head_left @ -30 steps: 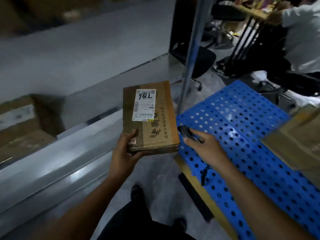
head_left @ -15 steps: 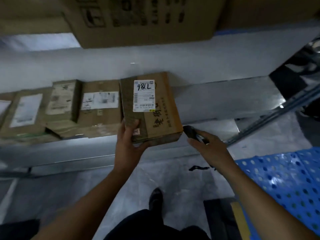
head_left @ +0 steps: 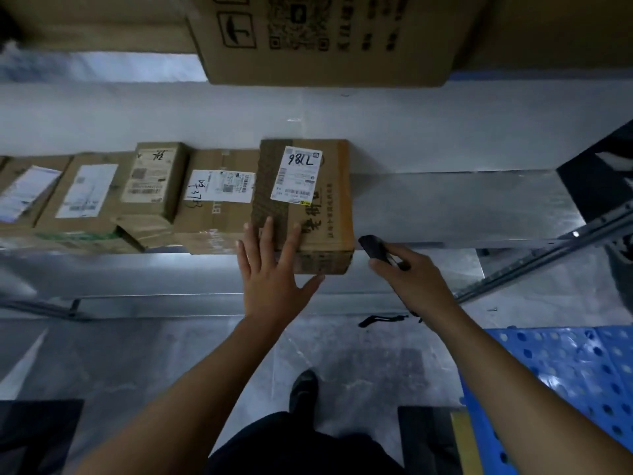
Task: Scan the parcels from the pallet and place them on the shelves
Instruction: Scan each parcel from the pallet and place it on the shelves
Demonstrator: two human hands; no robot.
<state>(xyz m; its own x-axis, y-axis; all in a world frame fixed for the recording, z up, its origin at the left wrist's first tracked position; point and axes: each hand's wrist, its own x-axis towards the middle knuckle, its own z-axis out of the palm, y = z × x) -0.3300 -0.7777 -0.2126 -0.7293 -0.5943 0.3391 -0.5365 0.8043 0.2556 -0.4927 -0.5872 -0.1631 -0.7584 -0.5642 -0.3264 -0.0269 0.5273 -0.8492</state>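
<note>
Parcel (head_left: pixel 325 214) sits on shelf (head_left: pixel 462 204), its near end under my flat, open left grip (head_left: pixel 274 282); right grip (head_left: pixel 414 282) clasps scanner (head_left: pixel 375 248). I judge it stiff cardboard, light; hold by opposite side edges.

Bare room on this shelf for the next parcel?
Free: the bare shelf stretch right of the rightmost parcel, up to the shelf's end. Crowded: to its left, a row of boxes packed side by side. The left hand rests on that parcel; the right hand holds the scanner.
</note>
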